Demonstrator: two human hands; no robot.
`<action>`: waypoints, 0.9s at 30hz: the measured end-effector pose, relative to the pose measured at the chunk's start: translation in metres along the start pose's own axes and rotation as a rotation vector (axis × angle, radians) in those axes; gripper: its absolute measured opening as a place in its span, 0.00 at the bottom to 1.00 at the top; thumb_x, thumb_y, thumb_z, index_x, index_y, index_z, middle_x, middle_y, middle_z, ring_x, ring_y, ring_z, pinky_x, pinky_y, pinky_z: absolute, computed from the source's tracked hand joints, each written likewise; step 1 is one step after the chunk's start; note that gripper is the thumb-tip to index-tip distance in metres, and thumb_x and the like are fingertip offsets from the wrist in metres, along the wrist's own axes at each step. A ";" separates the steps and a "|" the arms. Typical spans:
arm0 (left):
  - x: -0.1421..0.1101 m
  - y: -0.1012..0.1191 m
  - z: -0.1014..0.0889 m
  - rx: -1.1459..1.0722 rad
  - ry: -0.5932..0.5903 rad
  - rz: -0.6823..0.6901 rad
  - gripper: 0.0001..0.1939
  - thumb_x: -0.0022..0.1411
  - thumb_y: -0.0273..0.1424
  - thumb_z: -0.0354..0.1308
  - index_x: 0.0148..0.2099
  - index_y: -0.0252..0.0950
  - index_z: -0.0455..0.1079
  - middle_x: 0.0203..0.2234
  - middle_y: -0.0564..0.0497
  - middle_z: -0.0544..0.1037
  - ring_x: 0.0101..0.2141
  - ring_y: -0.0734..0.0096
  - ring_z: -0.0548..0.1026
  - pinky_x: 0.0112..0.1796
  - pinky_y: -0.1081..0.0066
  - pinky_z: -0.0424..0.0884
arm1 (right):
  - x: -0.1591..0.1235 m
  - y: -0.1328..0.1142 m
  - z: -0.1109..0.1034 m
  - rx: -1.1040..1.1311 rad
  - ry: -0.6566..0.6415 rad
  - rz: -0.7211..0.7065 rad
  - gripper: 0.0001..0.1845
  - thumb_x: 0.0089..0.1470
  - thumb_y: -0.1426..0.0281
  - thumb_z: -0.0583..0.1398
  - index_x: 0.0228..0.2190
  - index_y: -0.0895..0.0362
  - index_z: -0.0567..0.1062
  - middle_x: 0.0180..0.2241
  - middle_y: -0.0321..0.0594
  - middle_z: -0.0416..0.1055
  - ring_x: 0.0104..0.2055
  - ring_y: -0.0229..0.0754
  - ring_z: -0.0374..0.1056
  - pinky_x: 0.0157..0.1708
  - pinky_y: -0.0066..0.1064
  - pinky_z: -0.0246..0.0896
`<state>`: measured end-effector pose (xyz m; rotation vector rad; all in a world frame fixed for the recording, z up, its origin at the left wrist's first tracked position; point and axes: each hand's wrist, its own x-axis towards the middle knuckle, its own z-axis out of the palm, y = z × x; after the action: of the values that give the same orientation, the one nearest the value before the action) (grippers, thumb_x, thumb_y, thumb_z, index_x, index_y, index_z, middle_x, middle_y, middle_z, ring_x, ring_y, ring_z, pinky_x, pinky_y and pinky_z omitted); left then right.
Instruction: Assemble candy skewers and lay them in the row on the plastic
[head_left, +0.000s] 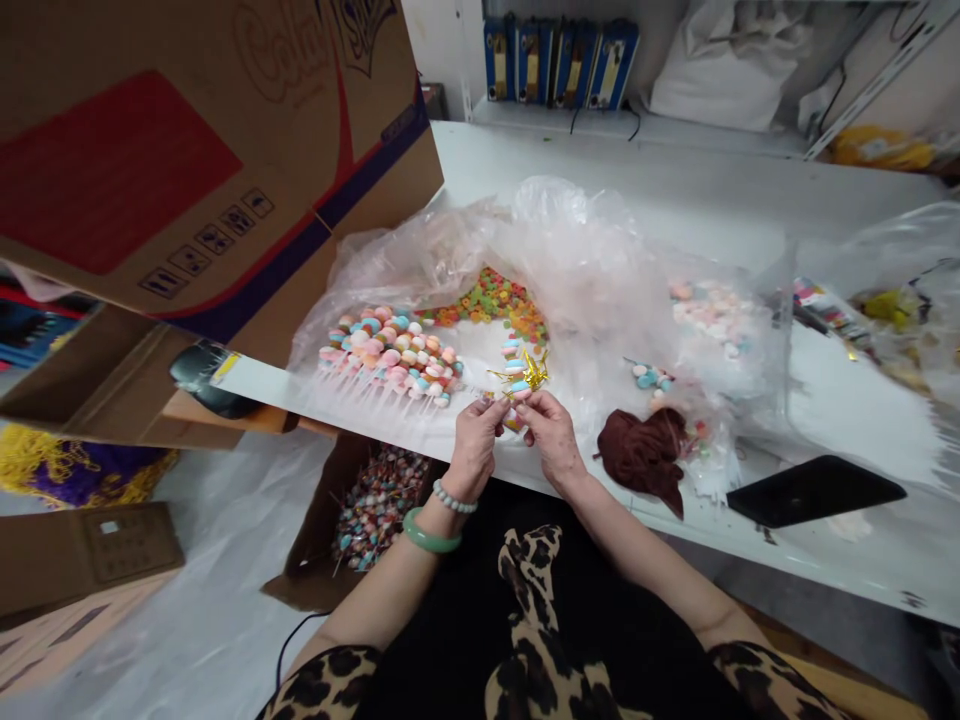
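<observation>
We identify the working item as a candy stick [516, 372], a short white stick threaded with pastel round candies and bound with a crinkled gold twist tie [528, 372]; it stands roughly upright just above the front edge of the white table [675, 170]. We observe the left hand [474, 447] and the right hand [553, 437] raised close together, neither spread, each pinching the lower part of the stick between thumb and fingers. The exact finger placement cannot be confirmed at this resolution. On the left wrist we note a green jade bangle [431, 530] and a pale bead bracelet [454, 497]. Beyond the hands, a clear plastic bag [577, 250] lies open on the table, holding a dense batch of pastel candy sticks [386, 358] and a mass of ring-shaped gummy candies [487, 300]. To the right of the right hand we find a crumpled brown cloth [643, 455], and farther right a black smartphone [816, 490] lying flat. Below the table edge, an open cardboard box [322, 525] holds many more candy sticks [379, 508]. A large printed carton [187, 150] occupies the upper left.
</observation>
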<state>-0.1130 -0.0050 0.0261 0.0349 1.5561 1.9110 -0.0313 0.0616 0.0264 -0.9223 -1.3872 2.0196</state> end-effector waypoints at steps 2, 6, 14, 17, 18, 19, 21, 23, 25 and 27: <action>-0.001 0.001 -0.001 0.020 0.004 0.025 0.20 0.44 0.42 0.70 0.23 0.33 0.65 0.15 0.59 0.64 0.16 0.84 0.58 0.19 0.77 0.52 | 0.000 0.001 0.002 0.011 -0.005 -0.008 0.09 0.43 0.65 0.64 0.24 0.54 0.68 0.20 0.28 0.62 0.20 0.32 0.55 0.18 0.25 0.49; -0.006 0.007 -0.004 0.082 -0.145 -0.053 0.20 0.48 0.45 0.68 0.27 0.33 0.68 0.16 0.56 0.67 0.16 0.81 0.63 0.19 0.77 0.56 | 0.009 0.002 0.003 0.037 0.059 -0.050 0.08 0.41 0.67 0.63 0.25 0.54 0.69 0.19 0.26 0.59 0.20 0.31 0.53 0.21 0.25 0.51; 0.010 0.020 -0.024 -0.232 -0.161 -0.285 0.14 0.50 0.35 0.71 0.33 0.34 0.70 0.25 0.52 0.78 0.26 0.71 0.78 0.26 0.75 0.70 | 0.011 -0.014 -0.010 -0.039 0.075 -0.059 0.09 0.45 0.64 0.62 0.30 0.54 0.72 0.21 0.28 0.62 0.20 0.32 0.51 0.20 0.26 0.45; 0.019 0.028 -0.038 -0.409 -0.085 -0.302 0.09 0.56 0.33 0.67 0.35 0.35 0.71 0.28 0.51 0.80 0.30 0.70 0.80 0.36 0.69 0.75 | -0.005 -0.022 -0.022 -0.177 0.049 -0.127 0.06 0.47 0.65 0.63 0.26 0.54 0.73 0.20 0.28 0.59 0.21 0.33 0.49 0.22 0.28 0.46; 0.022 0.031 -0.042 -0.459 -0.060 -0.310 0.07 0.58 0.32 0.65 0.35 0.35 0.71 0.27 0.51 0.80 0.30 0.70 0.80 0.39 0.68 0.75 | -0.011 -0.024 -0.026 -0.214 0.032 -0.121 0.06 0.48 0.65 0.63 0.25 0.54 0.73 0.20 0.29 0.59 0.22 0.34 0.50 0.23 0.28 0.47; 0.024 0.034 -0.045 -0.504 -0.039 -0.318 0.06 0.60 0.32 0.63 0.35 0.35 0.71 0.27 0.51 0.80 0.30 0.71 0.80 0.41 0.66 0.76 | -0.017 -0.024 -0.028 -0.239 0.031 -0.125 0.07 0.48 0.65 0.63 0.23 0.54 0.72 0.20 0.29 0.60 0.22 0.34 0.51 0.23 0.29 0.48; 0.025 0.038 -0.049 -0.585 -0.011 -0.331 0.06 0.65 0.31 0.59 0.35 0.34 0.71 0.27 0.51 0.81 0.30 0.72 0.80 0.45 0.64 0.75 | -0.028 -0.025 -0.028 -0.288 0.028 -0.145 0.08 0.47 0.65 0.63 0.21 0.54 0.72 0.20 0.31 0.61 0.23 0.35 0.54 0.26 0.30 0.51; 0.025 0.041 -0.049 -0.636 -0.003 -0.338 0.09 0.67 0.32 0.55 0.35 0.34 0.71 0.27 0.50 0.81 0.31 0.72 0.80 0.47 0.63 0.75 | -0.037 -0.023 -0.024 -0.335 0.016 -0.184 0.08 0.47 0.66 0.63 0.21 0.54 0.72 0.21 0.32 0.64 0.25 0.37 0.57 0.28 0.30 0.54; 0.024 0.041 -0.049 -0.653 -0.017 -0.336 0.09 0.68 0.32 0.55 0.35 0.34 0.71 0.27 0.50 0.81 0.31 0.72 0.81 0.48 0.61 0.75 | -0.041 -0.022 -0.020 -0.386 -0.009 -0.229 0.07 0.49 0.66 0.62 0.23 0.54 0.74 0.23 0.33 0.68 0.28 0.39 0.62 0.31 0.31 0.57; 0.022 0.041 -0.048 -0.654 -0.052 -0.325 0.07 0.67 0.31 0.56 0.36 0.34 0.71 0.29 0.50 0.82 0.33 0.71 0.81 0.49 0.61 0.75 | -0.041 -0.019 -0.018 -0.443 -0.021 -0.280 0.06 0.51 0.66 0.62 0.24 0.53 0.75 0.25 0.34 0.70 0.29 0.40 0.65 0.33 0.32 0.59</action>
<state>-0.1692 -0.0376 0.0396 -0.4207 0.7823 2.0326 0.0095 0.0486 0.0502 -0.8252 -1.9024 1.5481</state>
